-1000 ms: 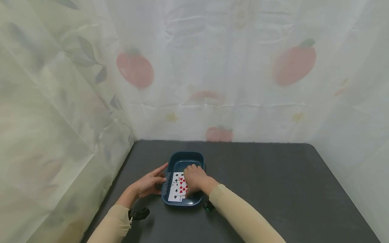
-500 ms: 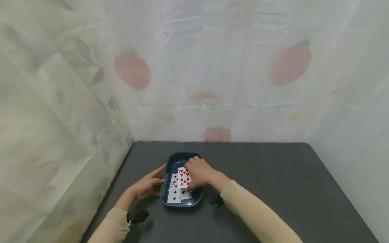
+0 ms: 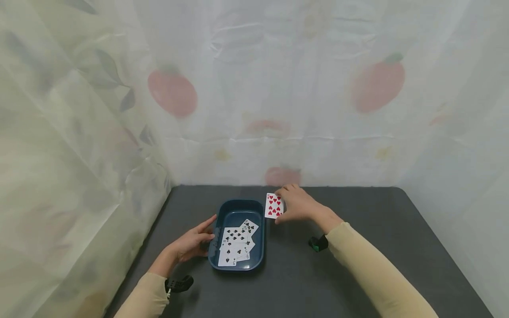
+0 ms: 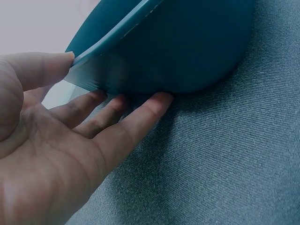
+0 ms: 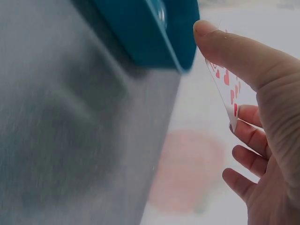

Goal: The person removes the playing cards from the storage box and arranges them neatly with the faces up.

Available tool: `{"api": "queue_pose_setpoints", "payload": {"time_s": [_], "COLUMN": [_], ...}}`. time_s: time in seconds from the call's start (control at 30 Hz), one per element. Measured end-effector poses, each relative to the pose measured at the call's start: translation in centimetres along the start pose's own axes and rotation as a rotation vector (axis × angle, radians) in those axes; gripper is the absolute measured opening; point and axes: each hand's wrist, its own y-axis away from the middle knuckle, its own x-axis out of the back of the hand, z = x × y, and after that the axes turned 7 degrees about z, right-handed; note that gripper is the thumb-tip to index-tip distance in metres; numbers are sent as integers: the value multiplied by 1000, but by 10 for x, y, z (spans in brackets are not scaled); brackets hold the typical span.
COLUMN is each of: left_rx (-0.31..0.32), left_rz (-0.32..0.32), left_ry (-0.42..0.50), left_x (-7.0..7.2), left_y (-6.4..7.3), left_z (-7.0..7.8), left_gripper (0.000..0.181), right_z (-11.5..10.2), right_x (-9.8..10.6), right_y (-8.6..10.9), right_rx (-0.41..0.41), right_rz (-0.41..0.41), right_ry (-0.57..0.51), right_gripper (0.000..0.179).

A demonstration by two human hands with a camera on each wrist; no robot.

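Note:
A playing card (image 3: 274, 206) with red hearts is pinched at its ends between the thumb and fingers of my right hand (image 3: 299, 203), just right of the blue tray's far end. In the right wrist view the same card (image 5: 226, 86) shows edge-on behind the thumb. Several black-suited playing cards (image 3: 228, 255) lie overlapping inside the blue tray (image 3: 242, 204). My left hand (image 3: 195, 243) is at the tray's left side. Its thumb touches the rim and its extended fingers (image 4: 140, 117) meet the lower outer wall, as the left wrist view shows.
The dark grey table (image 3: 358, 247) extends to the right of the tray. Translucent curtains (image 3: 318, 88) printed with fruit stand behind it and on both sides. A black wrist device (image 3: 180, 283) hangs by the left sleeve, another (image 3: 318, 243) by the right.
My right hand has lifted the hearts card out of the tray and carried it right, past the rim. More of the black-suited cards now show. My left hand has stayed at the tray.

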Motion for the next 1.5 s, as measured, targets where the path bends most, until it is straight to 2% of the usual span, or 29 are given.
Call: {"api": "queue_pose_setpoints", "payload": {"time_s": [0.3,0.5,0.63,0.8,0.93,1.5], "left_rx": [3,-1,7,11,9,9], "left_rz": [-8,-25,-36,-32,-26,-5], "left_ry": [0,2,17,26,20,24], "left_x": [-2,-1,-1,0,1,1], "left_y": [2,2,1,1,2,-3], "left_z": [1,-1,-1,0,0,0], "left_gripper": [72,72,72,71,72,70], "right_z": [40,60,69,74,75,77], "right_x": [0,-16,-29,-44,-51,-67], "right_y": [16,25,30,34,33,33], "right_rx": [-74,-106,-156,-212,-240,-253], "right_rz": [-1,-18,-53,-95,-132,-115], "right_ry": [-27,-54,-97,-155,-157,-177], "right_gripper": [90,87,87,85,86,85]}}
